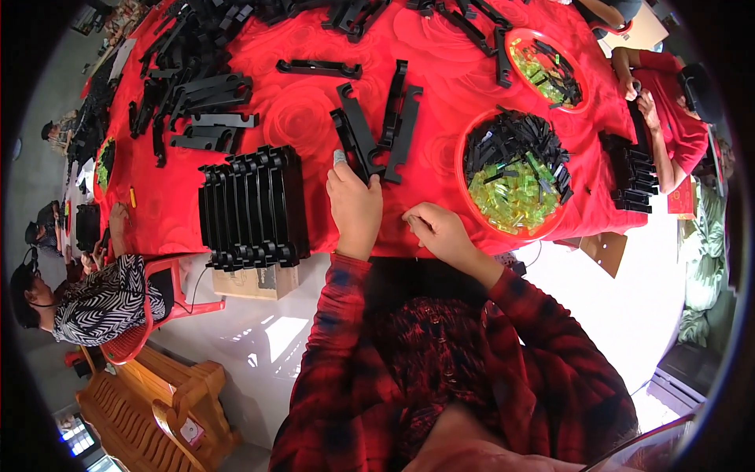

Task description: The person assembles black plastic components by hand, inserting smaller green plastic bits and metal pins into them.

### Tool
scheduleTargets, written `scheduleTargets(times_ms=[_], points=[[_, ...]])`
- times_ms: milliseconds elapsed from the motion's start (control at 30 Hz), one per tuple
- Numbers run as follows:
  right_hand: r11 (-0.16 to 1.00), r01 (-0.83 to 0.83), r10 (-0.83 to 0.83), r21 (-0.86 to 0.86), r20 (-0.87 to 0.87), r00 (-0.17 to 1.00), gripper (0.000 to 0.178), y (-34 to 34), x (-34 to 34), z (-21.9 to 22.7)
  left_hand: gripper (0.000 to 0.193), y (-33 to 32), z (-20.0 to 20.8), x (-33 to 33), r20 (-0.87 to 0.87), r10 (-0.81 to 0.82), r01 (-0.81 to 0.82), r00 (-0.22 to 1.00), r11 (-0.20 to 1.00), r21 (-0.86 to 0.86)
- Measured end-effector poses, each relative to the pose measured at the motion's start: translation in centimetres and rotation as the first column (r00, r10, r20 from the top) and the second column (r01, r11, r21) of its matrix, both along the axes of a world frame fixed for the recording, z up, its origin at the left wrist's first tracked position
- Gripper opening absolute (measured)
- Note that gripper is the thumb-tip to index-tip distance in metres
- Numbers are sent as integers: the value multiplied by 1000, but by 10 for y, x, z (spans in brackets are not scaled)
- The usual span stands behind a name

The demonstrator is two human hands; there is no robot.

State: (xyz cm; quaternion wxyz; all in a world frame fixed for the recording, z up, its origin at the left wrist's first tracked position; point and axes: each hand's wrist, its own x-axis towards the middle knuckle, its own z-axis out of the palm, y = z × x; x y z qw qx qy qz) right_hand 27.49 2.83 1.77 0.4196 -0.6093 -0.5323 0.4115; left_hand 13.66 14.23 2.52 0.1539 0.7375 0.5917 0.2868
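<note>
My left hand (355, 211) is closed at the near end of a notched black plastic strip (351, 135), its thumb on the right side. A grey covering wraps one fingertip. Two more notched strips stand beside it, a black strip (393, 102) and a dark grey strip (404, 134). At the table's near edge my right hand (442, 230) is curled, thumb against the fingers; whatever may be in it is hidden. Left of my hands sits a tight row of black plastic strips (255, 206). A red basin (458, 169) to the right holds small black and yellow-green pieces.
Loose black strips (208, 94) pile up on the red tablecloth (295, 114) at far left. One strip (318, 68) lies apart. Another red basin (583, 75) stands farther right. Co-workers sit at both sides, one on a red chair (135, 334). A cardboard box (255, 282) is below the table edge.
</note>
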Motion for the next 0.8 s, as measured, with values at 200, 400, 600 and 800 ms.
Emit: scheduleTargets(times_ms=[200,400,600,800], points=[[1000,-16,15,-5,-54,998,13,1,-1,1,52,-1,0,-13,76,68,-66,995,998,-21],[999,-7,6,-34,-27,1000,13,-2,2,-1,39,-15,-2,-15,280,183,-149,942,979,-139],[971,0,-40,239,164,986,10,2,-4,-13,30,-30,-14,-25,554,55,-115,831,991,74],[970,-40,-15,242,221,975,11,-13,9,-3,41,-62,16,3,873,109,438,475,831,-342]])
